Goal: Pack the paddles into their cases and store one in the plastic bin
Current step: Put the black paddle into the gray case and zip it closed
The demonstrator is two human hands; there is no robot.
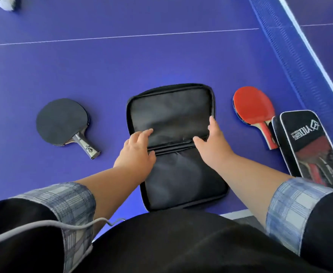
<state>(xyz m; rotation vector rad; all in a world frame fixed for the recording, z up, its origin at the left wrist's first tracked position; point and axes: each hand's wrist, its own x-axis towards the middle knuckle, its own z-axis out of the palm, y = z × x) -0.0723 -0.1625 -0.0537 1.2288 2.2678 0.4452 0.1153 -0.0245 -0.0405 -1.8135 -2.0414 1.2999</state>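
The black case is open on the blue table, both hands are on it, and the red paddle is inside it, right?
No. The black case does lie open on the blue table with the left hand and right hand on it, but the head view shows the red paddle outside it, on the table to its right.

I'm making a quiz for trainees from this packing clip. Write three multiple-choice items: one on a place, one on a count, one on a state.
1. The black paddle lies: A) left of the middle case; B) inside it; C) on it.
2. Paddles lying outside any case: A) one; B) two; C) four.
3. The middle case is: A) zipped; B) spread open; C) upright.
Answers: A, it lies apart on the case's left; B, the black one and the red paddle; B, both halves face up.
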